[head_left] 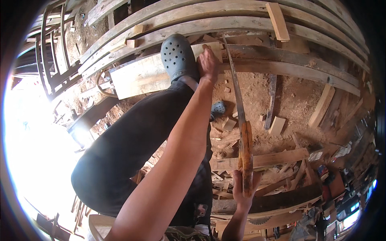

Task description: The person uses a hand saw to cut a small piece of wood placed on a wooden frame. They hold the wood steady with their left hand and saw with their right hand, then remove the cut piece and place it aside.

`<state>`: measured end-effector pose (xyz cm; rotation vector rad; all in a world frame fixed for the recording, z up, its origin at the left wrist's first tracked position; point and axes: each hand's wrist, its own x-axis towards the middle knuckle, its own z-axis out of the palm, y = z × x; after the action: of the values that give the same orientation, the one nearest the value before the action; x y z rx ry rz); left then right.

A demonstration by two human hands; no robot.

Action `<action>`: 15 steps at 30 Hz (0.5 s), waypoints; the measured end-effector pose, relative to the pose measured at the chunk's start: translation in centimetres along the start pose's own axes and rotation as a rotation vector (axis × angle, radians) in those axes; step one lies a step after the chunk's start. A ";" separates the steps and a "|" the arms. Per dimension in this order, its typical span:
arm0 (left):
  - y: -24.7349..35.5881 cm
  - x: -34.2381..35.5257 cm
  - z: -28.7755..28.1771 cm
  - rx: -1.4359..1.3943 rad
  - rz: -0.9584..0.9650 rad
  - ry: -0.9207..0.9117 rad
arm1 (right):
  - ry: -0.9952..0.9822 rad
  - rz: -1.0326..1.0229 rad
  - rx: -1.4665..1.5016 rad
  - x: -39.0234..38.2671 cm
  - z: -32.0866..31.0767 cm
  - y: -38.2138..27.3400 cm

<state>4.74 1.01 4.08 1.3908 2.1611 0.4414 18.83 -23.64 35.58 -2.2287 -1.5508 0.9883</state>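
A pale wooden board (140, 78) lies across a beam, with a foot in a grey clog (177, 56) on top of it. My left hand (208, 64) is closed at the board's right end, beside the clog, fingers curled against the wood. In my right hand (243, 188), lower right of centre, is a handsaw with a worn wooden handle (247, 154). Its long thin blade (237, 94) points away from me, and the tip is just right of the board's end. From this angle I cannot tell whether the blade touches the wood.
Long wooden beams (193, 26) run across the far side, with a short wood block (277, 22) on them. Offcuts (277, 125) and sawdust cover the ground. My other clog (218, 107) stands below. Curved dark frames (48, 60) lean at far left; more planks (265, 158) lie nearer.
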 end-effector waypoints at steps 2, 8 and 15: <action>0.1 0.1 0.0 0.008 -0.022 0.012 | -0.124 -0.219 -0.308 -0.7 -0.1 0.7; 0.1 0.1 -0.9 0.017 0.100 -0.031 | -0.166 0.318 0.282 -2.1 0.5 2.0; 0.4 0.3 -1.5 0.110 0.021 -0.086 | -0.131 -0.198 -0.154 -1.4 0.5 2.6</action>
<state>4.06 1.41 5.43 1.4650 2.1311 0.2689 20.09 -26.00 34.31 -2.0908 -1.9222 1.0045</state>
